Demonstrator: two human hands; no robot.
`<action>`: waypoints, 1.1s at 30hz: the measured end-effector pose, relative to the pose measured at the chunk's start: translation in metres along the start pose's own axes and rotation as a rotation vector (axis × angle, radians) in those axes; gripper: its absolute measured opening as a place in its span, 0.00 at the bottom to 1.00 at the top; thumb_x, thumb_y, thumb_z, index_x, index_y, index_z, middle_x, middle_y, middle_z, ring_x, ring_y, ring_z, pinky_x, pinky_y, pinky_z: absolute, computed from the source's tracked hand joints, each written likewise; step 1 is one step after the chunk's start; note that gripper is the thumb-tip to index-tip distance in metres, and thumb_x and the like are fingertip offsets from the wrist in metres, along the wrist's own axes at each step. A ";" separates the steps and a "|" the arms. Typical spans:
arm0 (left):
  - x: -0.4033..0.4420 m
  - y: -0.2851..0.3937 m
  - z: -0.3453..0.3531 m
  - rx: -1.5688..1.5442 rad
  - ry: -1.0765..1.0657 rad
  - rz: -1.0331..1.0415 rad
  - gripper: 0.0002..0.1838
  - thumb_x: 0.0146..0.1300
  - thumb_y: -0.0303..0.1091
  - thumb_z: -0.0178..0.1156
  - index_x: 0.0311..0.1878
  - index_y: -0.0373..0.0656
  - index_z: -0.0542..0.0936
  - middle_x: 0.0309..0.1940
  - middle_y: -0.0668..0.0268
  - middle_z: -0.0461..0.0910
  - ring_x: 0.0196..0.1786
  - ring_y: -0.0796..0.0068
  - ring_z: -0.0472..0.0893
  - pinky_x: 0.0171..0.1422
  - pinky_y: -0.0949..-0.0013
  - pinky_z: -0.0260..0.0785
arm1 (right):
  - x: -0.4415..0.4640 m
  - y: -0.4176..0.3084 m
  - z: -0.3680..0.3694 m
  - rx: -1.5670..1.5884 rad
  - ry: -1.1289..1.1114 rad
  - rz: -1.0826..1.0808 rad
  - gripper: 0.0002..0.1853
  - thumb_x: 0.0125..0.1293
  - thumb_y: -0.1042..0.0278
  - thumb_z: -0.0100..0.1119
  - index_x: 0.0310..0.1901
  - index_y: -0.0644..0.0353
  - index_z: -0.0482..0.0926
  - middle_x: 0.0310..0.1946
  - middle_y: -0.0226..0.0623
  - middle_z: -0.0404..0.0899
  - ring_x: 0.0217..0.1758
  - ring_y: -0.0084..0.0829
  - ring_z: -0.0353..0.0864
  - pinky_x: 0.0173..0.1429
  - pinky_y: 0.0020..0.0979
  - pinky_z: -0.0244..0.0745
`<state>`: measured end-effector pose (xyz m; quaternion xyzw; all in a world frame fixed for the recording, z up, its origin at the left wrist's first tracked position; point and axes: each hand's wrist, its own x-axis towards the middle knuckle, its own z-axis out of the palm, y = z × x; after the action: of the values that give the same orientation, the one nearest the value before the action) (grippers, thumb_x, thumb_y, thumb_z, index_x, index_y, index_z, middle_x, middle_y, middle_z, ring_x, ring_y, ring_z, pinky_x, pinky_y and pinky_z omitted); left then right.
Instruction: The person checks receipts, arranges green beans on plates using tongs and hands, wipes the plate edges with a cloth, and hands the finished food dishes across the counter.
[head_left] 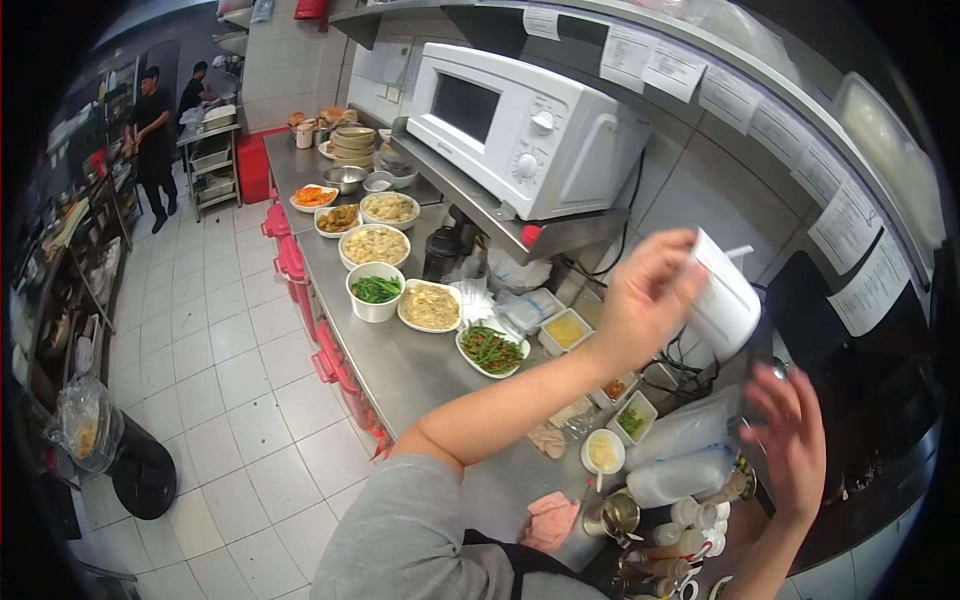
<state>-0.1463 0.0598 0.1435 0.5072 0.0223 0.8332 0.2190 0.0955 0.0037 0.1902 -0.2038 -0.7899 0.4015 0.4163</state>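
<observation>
My left hand (655, 300) is raised and closed around the rim of a white tub (728, 305), which tilts in the air right of the microwave. A short white handle (739, 252) shows at its upper edge. Lower and to the right, my right hand (785, 435) is lifted with its fingers apart and a little blurred; I see nothing held in it. A small shiny metal piece (779, 368) shows just behind its fingertips. Under my left forearm are a tray of chopped greens (634, 416) and a white bowl of pale yellow food (603, 452).
A white microwave (520, 125) stands on a shelf above the steel counter (375, 352). Dishes include long green beans (492, 349) and leafy greens (375, 289). A pink cloth (552, 521) lies near me. A black bin (145, 470) stands on the floor; two people work farther back.
</observation>
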 end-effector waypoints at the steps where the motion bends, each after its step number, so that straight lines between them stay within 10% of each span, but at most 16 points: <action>1: -0.004 0.005 0.000 -0.063 -0.072 0.008 0.07 0.64 0.30 0.57 0.41 0.35 0.77 0.51 0.64 0.72 0.44 0.84 0.74 0.49 0.77 0.66 | 0.030 0.001 0.011 0.032 -0.051 0.002 0.40 0.60 0.52 0.59 0.68 0.60 0.53 0.62 0.50 0.62 0.62 0.41 0.68 0.50 0.32 0.74; 5: 0.009 0.003 -0.032 0.163 -0.032 -0.047 0.06 0.65 0.28 0.56 0.40 0.36 0.79 0.51 0.65 0.72 0.44 0.83 0.74 0.49 0.77 0.68 | 0.110 0.002 0.040 0.269 -0.271 0.199 0.30 0.68 0.53 0.47 0.68 0.48 0.52 0.54 0.38 0.70 0.48 0.31 0.75 0.44 0.34 0.74; 11: 0.028 0.026 -0.060 0.125 -0.120 -0.225 0.11 0.68 0.34 0.51 0.39 0.35 0.78 0.37 0.64 0.75 0.39 0.86 0.74 0.44 0.80 0.68 | 0.181 -0.005 0.075 0.029 -0.081 0.136 0.26 0.59 0.71 0.61 0.59 0.59 0.64 0.39 0.37 0.78 0.39 0.25 0.79 0.42 0.28 0.76; 12: 0.029 0.033 -0.070 0.156 -0.218 -0.393 0.24 0.71 0.49 0.41 0.46 0.37 0.78 0.38 0.60 0.78 0.41 0.78 0.78 0.47 0.74 0.71 | 0.185 -0.013 0.083 0.084 -0.038 0.141 0.20 0.59 0.74 0.60 0.53 0.60 0.68 0.39 0.33 0.79 0.40 0.23 0.80 0.44 0.23 0.76; 15: 0.027 0.038 -0.087 -0.402 -0.518 -0.837 0.40 0.66 0.66 0.29 0.58 0.38 0.71 0.51 0.53 0.75 0.53 0.64 0.76 0.56 0.64 0.71 | 0.201 -0.009 0.092 0.013 -0.063 0.061 0.16 0.59 0.75 0.60 0.50 0.61 0.72 0.40 0.33 0.78 0.41 0.22 0.79 0.45 0.24 0.76; 19: 0.037 0.055 -0.096 -0.727 -0.236 -0.907 0.54 0.56 0.77 0.26 0.68 0.33 0.50 0.67 0.48 0.54 0.68 0.50 0.61 0.69 0.53 0.57 | 0.184 -0.019 0.124 0.014 -0.287 0.116 0.15 0.57 0.77 0.61 0.48 0.63 0.75 0.42 0.32 0.78 0.45 0.20 0.77 0.50 0.24 0.72; 27: 0.064 0.061 -0.128 -0.890 -0.086 -0.699 0.29 0.70 0.39 0.40 0.68 0.33 0.50 0.71 0.49 0.46 0.73 0.55 0.50 0.74 0.53 0.46 | 0.171 0.009 0.123 -0.287 -0.471 0.193 0.15 0.55 0.79 0.57 0.46 0.60 0.78 0.40 0.31 0.78 0.42 0.19 0.75 0.48 0.24 0.70; 33: 0.072 0.081 -0.133 -0.271 -0.090 -0.306 0.26 0.72 0.39 0.36 0.69 0.38 0.51 0.69 0.55 0.54 0.72 0.60 0.54 0.72 0.59 0.52 | 0.191 0.030 0.119 -0.283 -0.515 0.140 0.18 0.55 0.82 0.53 0.49 0.60 0.77 0.43 0.31 0.78 0.45 0.19 0.75 0.51 0.24 0.70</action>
<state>-0.3162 0.0392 0.1601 0.5006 -0.0233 0.7621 0.4099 -0.1113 0.0922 0.2209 -0.2052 -0.9017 0.3534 0.1410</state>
